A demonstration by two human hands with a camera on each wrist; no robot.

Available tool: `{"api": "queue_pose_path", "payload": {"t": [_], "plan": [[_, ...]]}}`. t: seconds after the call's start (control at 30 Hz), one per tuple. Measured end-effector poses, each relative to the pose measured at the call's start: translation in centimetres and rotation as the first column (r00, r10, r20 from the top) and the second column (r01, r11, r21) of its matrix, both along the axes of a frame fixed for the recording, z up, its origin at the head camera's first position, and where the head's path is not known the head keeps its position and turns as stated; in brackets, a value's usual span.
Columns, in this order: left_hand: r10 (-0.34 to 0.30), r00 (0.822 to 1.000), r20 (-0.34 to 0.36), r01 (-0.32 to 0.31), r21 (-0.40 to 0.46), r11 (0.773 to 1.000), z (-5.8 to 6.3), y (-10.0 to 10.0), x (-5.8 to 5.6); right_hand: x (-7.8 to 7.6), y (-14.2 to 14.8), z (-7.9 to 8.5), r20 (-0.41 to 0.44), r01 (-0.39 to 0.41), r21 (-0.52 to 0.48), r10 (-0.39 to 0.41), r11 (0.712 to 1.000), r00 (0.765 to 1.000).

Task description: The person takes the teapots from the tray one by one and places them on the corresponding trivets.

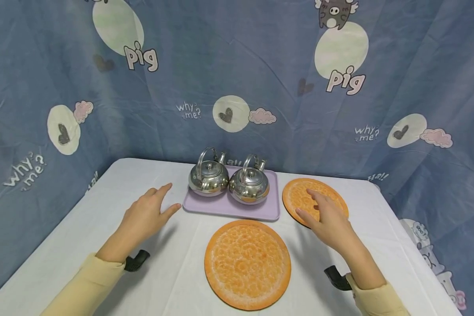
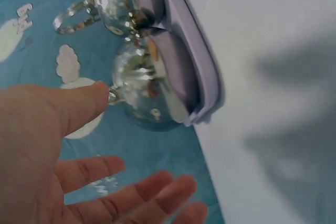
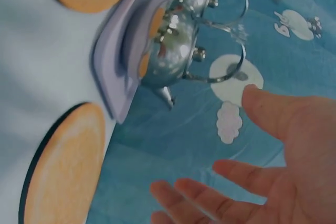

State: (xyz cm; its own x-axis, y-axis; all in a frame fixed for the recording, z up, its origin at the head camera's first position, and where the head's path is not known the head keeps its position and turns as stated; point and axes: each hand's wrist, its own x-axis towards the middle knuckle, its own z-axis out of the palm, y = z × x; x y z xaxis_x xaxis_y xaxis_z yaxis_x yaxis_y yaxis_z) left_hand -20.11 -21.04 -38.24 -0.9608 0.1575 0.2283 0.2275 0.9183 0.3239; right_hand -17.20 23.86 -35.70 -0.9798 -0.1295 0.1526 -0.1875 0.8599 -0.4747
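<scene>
Two shiny metal kettles stand side by side on a lilac tray point(image 1: 221, 208) at the back of the table: a left kettle point(image 1: 208, 180) and a right kettle point(image 1: 249, 189), each with its arched handle up. My left hand point(image 1: 144, 215) hovers left of the tray, fingers spread, holding nothing. Over the table on the right, my right hand point(image 1: 329, 221) overlaps the far round orange mat point(image 1: 296, 193) in the head view, its fingers relaxed and nothing in them. Both wrist views show the kettles point(image 2: 144, 85) beyond loosely extended fingers point(image 3: 231, 177).
A second round orange mat point(image 1: 246, 265) lies in front of the tray, near the middle of the white tablecloth point(image 1: 174, 272). Behind the table hangs a blue printed curtain point(image 1: 174, 131). A black strap point(image 1: 137, 260) is at the left wrist, another strap point(image 1: 337, 278) at the right.
</scene>
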Motion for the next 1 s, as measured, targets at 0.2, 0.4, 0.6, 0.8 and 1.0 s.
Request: {"api": "queue_pose_path", "payload": {"t": [0.2, 0.4, 0.6, 0.8, 1.0], "plan": [[-0.072, 0.995, 0.068, 0.065, 0.103, 0.993, -1.4, -0.4, -2.2, -1.9, -1.3, -0.1, 0.033, -0.07, -0.182, 0.077, 0.981, 0.996], [-0.078, 0.984, 0.162, 0.041, 0.216, 0.976, -2.5, -0.4, -4.2, -4.0, -3.2, 0.2, 0.077, -0.097, -0.298, 0.125, 0.95, 0.989], [-0.076, 0.962, 0.262, -0.009, 0.309, 0.951, -3.5, 0.1, -6.0, -5.9, -5.0, 0.6, 0.122, -0.103, -0.396, 0.163, 0.912, 0.979], [-0.058, 0.952, 0.301, -0.052, 0.343, 0.938, -3.9, 0.5, -6.7, -7.7, -6.9, 0.8, 0.132, -0.121, -0.495, 0.212, 0.86, 0.968], [-0.044, 0.946, 0.322, -0.09, 0.389, 0.917, -4.5, 0.6, -7.2, -9.4, -8.3, 0.7, 0.115, -0.132, -0.537, 0.227, 0.833, 0.967]]}}
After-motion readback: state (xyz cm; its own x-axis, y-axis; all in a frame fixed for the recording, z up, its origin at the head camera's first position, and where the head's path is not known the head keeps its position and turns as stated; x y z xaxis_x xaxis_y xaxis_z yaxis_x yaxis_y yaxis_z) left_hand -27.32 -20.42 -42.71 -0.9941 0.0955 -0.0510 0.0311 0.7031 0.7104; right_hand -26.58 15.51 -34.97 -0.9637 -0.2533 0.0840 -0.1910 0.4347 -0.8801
